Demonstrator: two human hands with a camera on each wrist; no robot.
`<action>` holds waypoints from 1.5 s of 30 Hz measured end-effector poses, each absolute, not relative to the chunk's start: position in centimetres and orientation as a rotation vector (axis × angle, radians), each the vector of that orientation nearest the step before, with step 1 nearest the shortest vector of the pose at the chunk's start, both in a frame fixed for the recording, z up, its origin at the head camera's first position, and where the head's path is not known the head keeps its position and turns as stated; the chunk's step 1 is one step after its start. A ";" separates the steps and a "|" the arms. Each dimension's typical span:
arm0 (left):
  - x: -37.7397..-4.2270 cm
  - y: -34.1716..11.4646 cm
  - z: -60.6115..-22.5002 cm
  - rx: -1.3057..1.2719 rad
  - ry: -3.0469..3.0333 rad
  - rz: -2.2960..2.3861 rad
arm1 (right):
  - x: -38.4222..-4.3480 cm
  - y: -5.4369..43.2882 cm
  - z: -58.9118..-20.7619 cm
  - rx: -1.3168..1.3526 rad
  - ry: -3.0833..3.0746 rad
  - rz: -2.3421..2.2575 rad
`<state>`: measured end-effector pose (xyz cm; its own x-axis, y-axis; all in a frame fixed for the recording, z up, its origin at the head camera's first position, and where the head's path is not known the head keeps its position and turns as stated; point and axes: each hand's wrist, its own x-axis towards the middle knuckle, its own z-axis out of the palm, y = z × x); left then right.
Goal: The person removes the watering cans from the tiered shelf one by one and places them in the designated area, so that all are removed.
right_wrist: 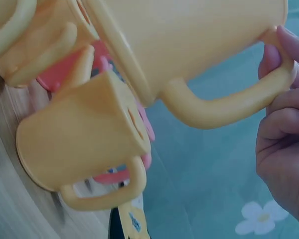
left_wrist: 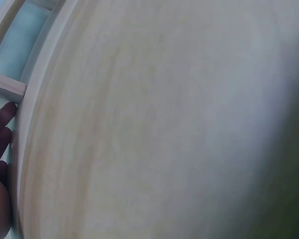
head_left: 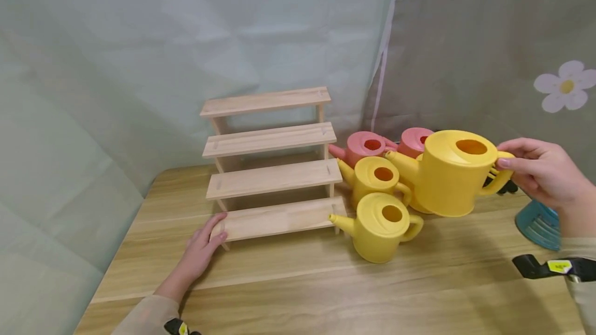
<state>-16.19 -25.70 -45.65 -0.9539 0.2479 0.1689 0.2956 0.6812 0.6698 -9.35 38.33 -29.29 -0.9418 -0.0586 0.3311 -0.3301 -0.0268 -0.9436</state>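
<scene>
My right hand (head_left: 540,169) pinches the top of the handle of a yellow watering can (head_left: 451,180), its spout pointing left. In the right wrist view this can (right_wrist: 199,45) is off the table, its handle between thumb and fingers. My left hand (head_left: 201,247) holds the left end of the lowest step of a wooden four-step stand (head_left: 274,221), thumb at the front edge. Two more yellow watering cans, a rear one (head_left: 372,177) and a front one (head_left: 379,231), stand right of the stand. Behind them are pink watering cans (head_left: 363,146), partly hidden.
A teal object with ridges (head_left: 540,224) lies at the right, partly covered by my right wrist. Dark items show behind the held can. The wooden table (head_left: 298,293) meets fabric curtains (head_left: 279,25) at the back and left.
</scene>
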 end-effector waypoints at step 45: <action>-16.2 -25.8 -45.6 -0.473 -2.823 -1.163 | -7.7 43.0 -36.8 0.400 -2.291 2.235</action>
<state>-16.18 -25.77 -45.64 -0.9518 0.2599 0.1629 0.2992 0.6701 0.6793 -7.69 43.00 -36.78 -0.9658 -0.2337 0.1124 -0.1182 0.0108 -0.9929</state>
